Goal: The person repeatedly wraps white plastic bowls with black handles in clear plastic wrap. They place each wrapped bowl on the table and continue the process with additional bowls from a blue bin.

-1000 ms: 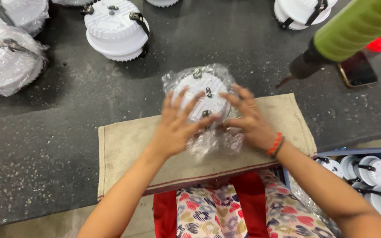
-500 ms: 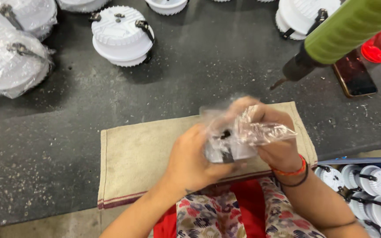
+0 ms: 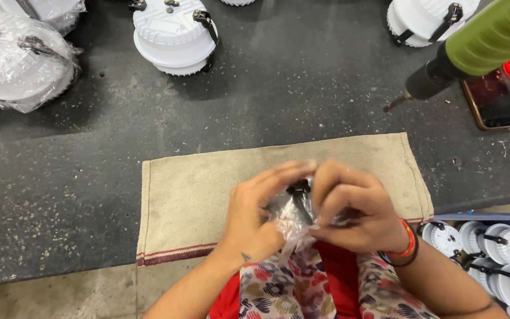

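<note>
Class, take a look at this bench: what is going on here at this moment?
A person seated at a dark workbench grips a small round part in a clear plastic bag with both hands, left hand and right hand, just above the near edge of a beige cloth. A bare white round fixture and a bagged one sit at the back. A green-handled power screwdriver hangs at right beside a phone, and more white fixtures fill a blue tray.
</note>
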